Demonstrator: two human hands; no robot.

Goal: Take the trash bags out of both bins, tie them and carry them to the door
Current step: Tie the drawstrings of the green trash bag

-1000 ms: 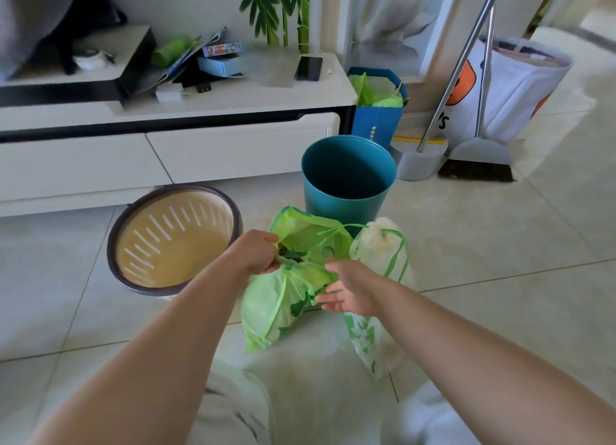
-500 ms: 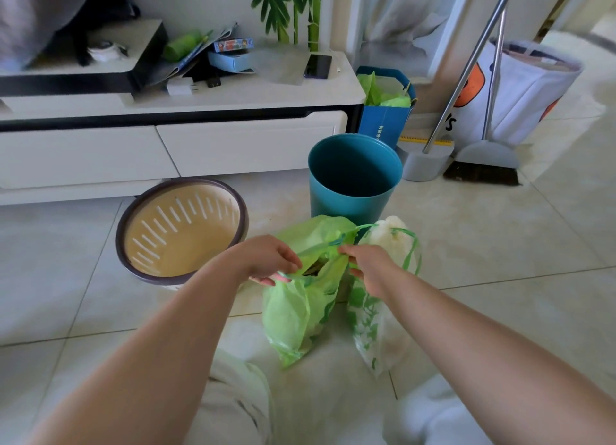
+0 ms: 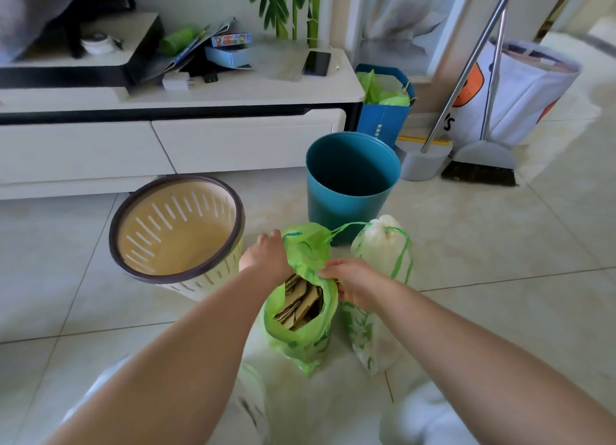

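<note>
A green trash bag (image 3: 301,339) stands on the floor tiles in front of me, its mouth open with brown cardboard scraps (image 3: 301,303) showing inside. My left hand (image 3: 266,256) grips the bag's rim on the left. My right hand (image 3: 353,283) pinches the rim on the right. A white and green trash bag (image 3: 381,254) stands just to the right, its top tied with a green drawstring. Behind them are a cream slotted bin (image 3: 176,228) with a dark rim and a teal bin (image 3: 350,178), both without bags.
A low white TV cabinet (image 3: 166,138) runs along the back left with a phone and boxes on top. A blue paper bag (image 3: 383,111) holds green plastic. A broom and dustpan (image 3: 480,164) lean at the back right beside a white fabric basket (image 3: 520,91).
The green bag's mouth has been pulled open, so the cardboard inside shows. My left hand went up and forward on the rim, and my right hand shifted to the rim's right side.
</note>
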